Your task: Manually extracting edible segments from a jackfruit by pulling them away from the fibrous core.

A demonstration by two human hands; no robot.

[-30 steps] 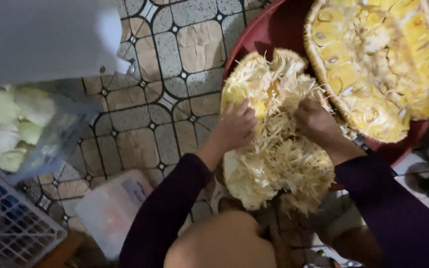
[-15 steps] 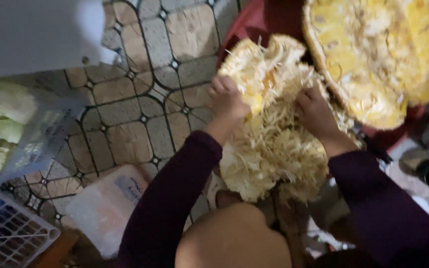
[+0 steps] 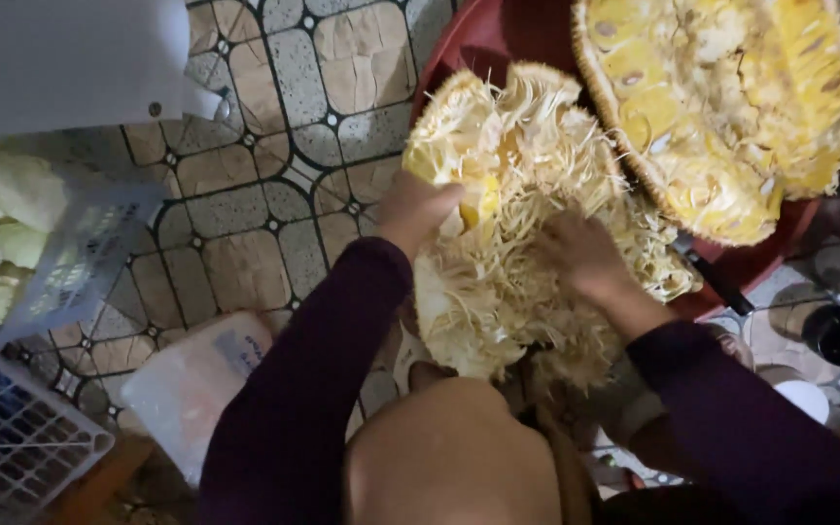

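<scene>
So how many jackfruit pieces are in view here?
2: a stringy jackfruit piece gripped by the left hand and right hand; a larger jackfruit half in the red basin.

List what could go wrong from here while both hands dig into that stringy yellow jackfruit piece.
1. The stringy yellow jackfruit piece hangs partly past the round red basin, held by the left hand and right hand; strands or pods could drop onto the patterned tile floor.
2. A dark-handled knife lies at the basin edge close to the right hand; it could get knocked off, or the hand might brush it.
</scene>
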